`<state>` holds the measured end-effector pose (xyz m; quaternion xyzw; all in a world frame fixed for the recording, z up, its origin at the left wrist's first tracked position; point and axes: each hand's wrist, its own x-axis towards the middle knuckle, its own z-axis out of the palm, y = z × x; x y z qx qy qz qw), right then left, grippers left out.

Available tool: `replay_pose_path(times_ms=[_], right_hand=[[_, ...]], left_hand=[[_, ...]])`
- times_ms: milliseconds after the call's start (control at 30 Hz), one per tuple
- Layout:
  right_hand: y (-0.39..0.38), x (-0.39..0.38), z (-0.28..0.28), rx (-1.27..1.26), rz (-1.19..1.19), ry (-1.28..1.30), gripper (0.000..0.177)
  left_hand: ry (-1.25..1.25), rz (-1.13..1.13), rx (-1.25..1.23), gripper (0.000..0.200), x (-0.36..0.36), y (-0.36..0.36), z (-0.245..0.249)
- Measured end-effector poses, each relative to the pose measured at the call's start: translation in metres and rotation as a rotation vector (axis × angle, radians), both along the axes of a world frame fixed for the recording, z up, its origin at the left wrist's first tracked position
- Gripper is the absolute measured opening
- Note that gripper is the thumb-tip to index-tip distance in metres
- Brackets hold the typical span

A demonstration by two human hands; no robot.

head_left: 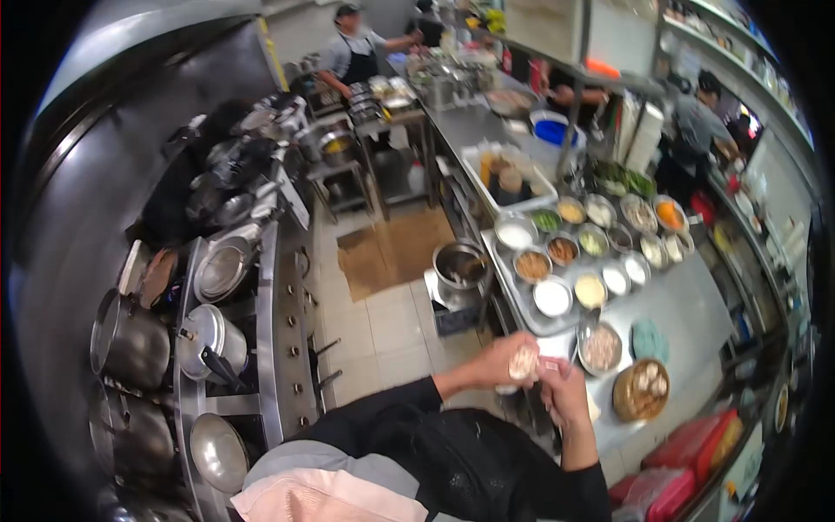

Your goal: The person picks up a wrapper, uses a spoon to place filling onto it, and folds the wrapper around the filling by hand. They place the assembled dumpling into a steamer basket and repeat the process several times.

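Two hands meet above the edge of the bench (687,304). The left hand (497,362) cups one pale dumpling (524,360), fingers curled about it, and the right hand (564,391) pinches its edge with fingers closed on the dough. One round bamboo steamer (641,391) sits just beside the right hand and holds several finished dumplings, too small to count exactly. One metal bowl (601,347) of pinkish filling stands between the steamer and a long tray (520,300). The tray carries some fifteen small bowls of white, green, brown and orange ingredients. One teal cloth (650,339) lies near the filling bowl. Across the aisle, four pots and pans (209,337) show clearly on the stove. Two other people work at the far end.
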<state>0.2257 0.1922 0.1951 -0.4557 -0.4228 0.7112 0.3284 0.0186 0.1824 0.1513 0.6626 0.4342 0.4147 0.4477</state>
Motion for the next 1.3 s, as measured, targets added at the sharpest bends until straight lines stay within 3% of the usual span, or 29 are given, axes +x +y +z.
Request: replay_pose_path(times_ms=[33,67,100,133,200,233,367,467,533,600,667,733,800,833,900,1000,1067,1100,1300], right_hand=[[0.003,-0.001,0.000,0.020,0.007,-0.026,0.033],[0.003,-0.002,0.002,0.003,-0.039,0.070,0.034],[0.003,-0.001,0.003,-0.005,-0.072,0.148,0.031],[0.002,0.000,0.011,-0.017,-0.105,0.186,0.032],[0.001,0.011,0.022,-0.066,-0.038,0.310,0.035],[0.001,0.012,0.026,-0.069,-0.030,0.308,0.034],[0.003,0.011,0.013,-0.037,-0.053,0.272,0.032],[-0.008,0.016,-0.005,0.032,-0.075,0.046,0.032],[-0.018,0.020,-0.019,0.061,-0.054,0.115,0.031],[-0.023,0.035,-0.014,0.014,-0.107,-0.027,0.028],[-0.012,0.079,-0.052,0.212,-0.140,-0.306,0.025],[-0.005,0.124,-0.034,0.270,-0.188,-0.455,0.026],[0.014,0.170,-0.048,0.645,-0.101,-0.862,0.025],[0.021,0.173,-0.036,0.649,-0.098,-0.868,0.025],[0.033,0.179,-0.013,0.668,0.035,-1.432,0.025],[0.053,0.174,-0.021,0.650,0.144,-1.512,0.020],[0.060,0.174,-0.053,0.707,0.106,-1.497,0.020],[0.061,0.173,-0.063,0.765,0.069,-1.477,0.020],[0.055,0.152,-0.058,0.729,0.163,-1.521,0.018]], left_hand=[[0.108,0.056,0.330,0.066,0.002,0.009,-0.006],[0.164,0.034,0.296,0.068,-0.001,0.013,0.004],[0.178,0.067,0.436,0.071,0.000,0.011,0.016],[0.163,0.013,0.439,0.084,-0.001,0.012,0.035],[-0.383,-0.153,-0.078,0.100,0.008,0.003,0.062],[-0.460,-0.183,-0.140,0.094,0.012,0.004,0.063],[-0.438,-0.147,-0.218,0.068,0.014,0.008,0.037],[-0.325,-0.139,-0.209,0.060,0.018,0.005,0.015],[-0.310,-0.161,-0.253,0.056,0.023,-0.003,0.001],[-0.289,-0.141,-0.284,0.051,0.030,0.000,-0.016],[-0.306,-0.106,-0.358,0.046,0.033,0.003,-0.036],[-0.250,-0.091,-0.326,0.049,0.042,0.013,-0.045],[-0.052,-0.151,-0.179,0.052,0.057,0.029,-0.048],[0.034,-0.174,-0.109,0.064,0.066,0.038,-0.041],[0.038,-0.223,-0.093,0.070,0.085,0.060,-0.058],[0.110,-0.303,-0.167,0.081,0.106,0.079,-0.062],[0.198,-0.260,-0.059,0.081,0.120,0.093,-0.084],[0.168,-0.222,0.103,0.074,0.125,0.101,-0.104],[0.177,-0.211,-0.011,0.053,0.128,0.119,-0.112]])
